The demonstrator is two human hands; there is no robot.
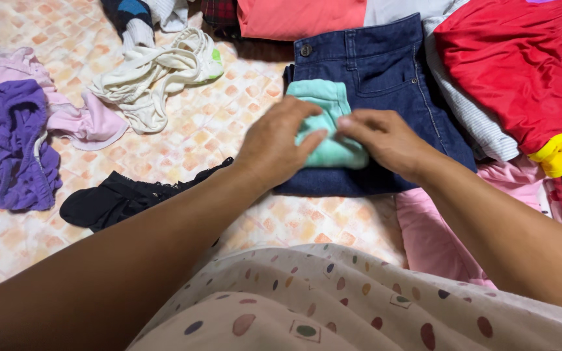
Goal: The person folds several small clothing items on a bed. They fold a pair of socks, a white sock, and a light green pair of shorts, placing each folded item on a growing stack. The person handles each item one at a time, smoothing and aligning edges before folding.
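Head view: my left hand (273,144) and right hand (385,138) each pinch the small green cloth (326,123). It lies folded on the jeans (385,71). I should press flat and keep edges even.

Both hands, left (274,146) and right (385,140), on a folded mint garment (328,123) atop dark blue jeans (385,71).

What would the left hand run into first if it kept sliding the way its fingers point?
The left hand points right, across the folded mint-green cloth, so it would probably meet the right hand's fingertips first; they look almost touching.
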